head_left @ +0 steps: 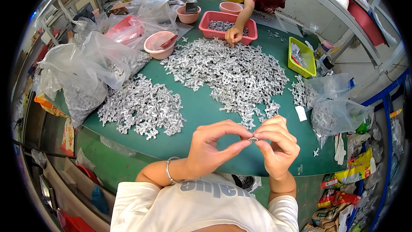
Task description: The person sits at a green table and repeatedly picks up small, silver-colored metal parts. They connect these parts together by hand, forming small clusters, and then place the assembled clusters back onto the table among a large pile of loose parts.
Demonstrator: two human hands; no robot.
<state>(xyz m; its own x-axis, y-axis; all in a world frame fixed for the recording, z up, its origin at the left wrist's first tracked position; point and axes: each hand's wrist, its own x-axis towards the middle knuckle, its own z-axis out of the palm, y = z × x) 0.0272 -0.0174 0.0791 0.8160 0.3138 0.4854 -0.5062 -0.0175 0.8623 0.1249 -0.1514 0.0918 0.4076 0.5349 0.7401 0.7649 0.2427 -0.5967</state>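
Observation:
Between my fingertips, over the near edge of the green table (195,144), is a small silver-grey metal part (253,138). My left hand (216,146) pinches it from the left with thumb and forefinger, a bracelet on that wrist. From the other side my right hand (278,146) grips it too, its fingers curled. Beyond both hands spreads a large heap of similar small metal parts (231,73). A second, smaller pile (139,107) lies to the left. The held part's exact shape is too small to make out.
Clear plastic bags of parts (81,90) stand at the left, another bag (332,116) at the right. A co-worker's hand (233,35) reaches by a pink tray (253,30). Pink bowls (159,51) and a lime-green basket (308,68) sit farther back. A white glove (340,149) lies at the right edge.

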